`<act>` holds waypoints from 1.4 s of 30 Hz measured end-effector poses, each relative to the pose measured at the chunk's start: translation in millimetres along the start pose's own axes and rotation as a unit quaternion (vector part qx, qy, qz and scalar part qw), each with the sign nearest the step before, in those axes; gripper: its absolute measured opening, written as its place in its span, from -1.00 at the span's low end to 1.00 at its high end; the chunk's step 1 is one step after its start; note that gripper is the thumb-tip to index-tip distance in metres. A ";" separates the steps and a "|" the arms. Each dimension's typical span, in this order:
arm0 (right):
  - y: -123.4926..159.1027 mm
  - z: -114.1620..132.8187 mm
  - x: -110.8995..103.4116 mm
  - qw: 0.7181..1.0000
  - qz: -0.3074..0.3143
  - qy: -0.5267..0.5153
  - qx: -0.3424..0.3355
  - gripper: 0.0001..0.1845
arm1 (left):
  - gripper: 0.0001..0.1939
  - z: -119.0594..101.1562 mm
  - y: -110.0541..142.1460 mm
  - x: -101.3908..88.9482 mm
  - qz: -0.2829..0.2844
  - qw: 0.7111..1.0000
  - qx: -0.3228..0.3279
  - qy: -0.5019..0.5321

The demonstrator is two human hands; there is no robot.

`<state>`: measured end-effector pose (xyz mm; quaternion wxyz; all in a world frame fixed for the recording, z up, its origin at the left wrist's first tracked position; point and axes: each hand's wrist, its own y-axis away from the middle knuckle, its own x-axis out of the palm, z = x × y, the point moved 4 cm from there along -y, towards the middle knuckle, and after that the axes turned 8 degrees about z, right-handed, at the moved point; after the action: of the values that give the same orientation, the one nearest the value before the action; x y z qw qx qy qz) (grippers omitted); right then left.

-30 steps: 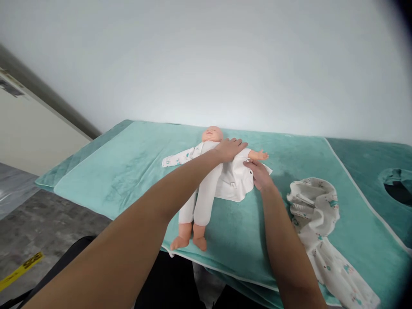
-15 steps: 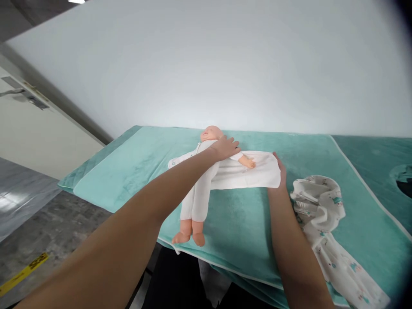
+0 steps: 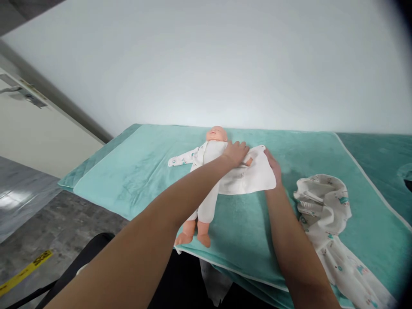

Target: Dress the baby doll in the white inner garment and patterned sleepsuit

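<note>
A baby doll (image 3: 210,201) in a white suit lies on its back, its head toward the wall and its bare feet at the near edge. A white printed baby top (image 3: 254,180) is spread open under its upper body, with one patterned sleeve stretched out to the left. My left hand (image 3: 237,153) is closed over the doll's arm on the right side; only a bit of the doll's hand shows beyond my fingers. At the garment's right end, my right hand (image 3: 273,166) grips the cloth edge and lifts it slightly. Its fingertips are partly hidden behind the fabric.
A green padded mat (image 3: 128,180) covers the table against a white wall (image 3: 206,64). Crumpled printed baby trousers or a similar garment (image 3: 325,206) lie to the right of my right forearm. A door handle (image 3: 16,91) is at the left.
My left hand has slid right along the doll's arm. My right hand has drawn the cloth inward and raised its corner. The doll has shifted slightly right in view.
</note>
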<state>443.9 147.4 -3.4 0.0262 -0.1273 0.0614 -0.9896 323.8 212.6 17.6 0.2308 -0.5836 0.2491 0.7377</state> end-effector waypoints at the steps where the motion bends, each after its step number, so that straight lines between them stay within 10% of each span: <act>1: 0.7 -0.7 5.6 0.998 0.020 -0.051 -0.008 -0.46 | -0.46 -3.6 1.2 -0.9 -0.004 0.999 0.004 0.031; 8: 22.7 -10.4 44.7 0.970 0.171 -0.172 -0.001 -0.37 | -0.56 8.0 5.2 -10.5 0.047 0.989 -0.025 0.135; 22: 59.7 -26.6 99.9 0.887 0.419 -0.192 0.032 -0.33 | -0.82 71.1 22.0 -30.7 -0.079 0.957 -0.056 0.274; 32: 56.6 -25.1 71.8 0.878 0.430 -0.203 0.061 -0.34 | -0.80 105.9 79.1 -31.4 -0.192 0.943 -0.115 0.247; 37: 34.8 -57.2 40.3 0.937 0.274 -0.212 0.046 -0.48 | -0.79 98.8 161.8 -31.8 -0.326 0.903 -0.124 0.250; 42: 17.9 -87.1 24.6 0.961 0.151 -0.231 0.029 -0.70 | -0.85 83.9 337.7 36.9 -0.447 0.808 -0.314 0.219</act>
<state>398.6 138.0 -83.2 0.1927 -0.3407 0.0440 -0.9192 40.3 8.0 31.1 0.2785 -0.8173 -0.2411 0.4431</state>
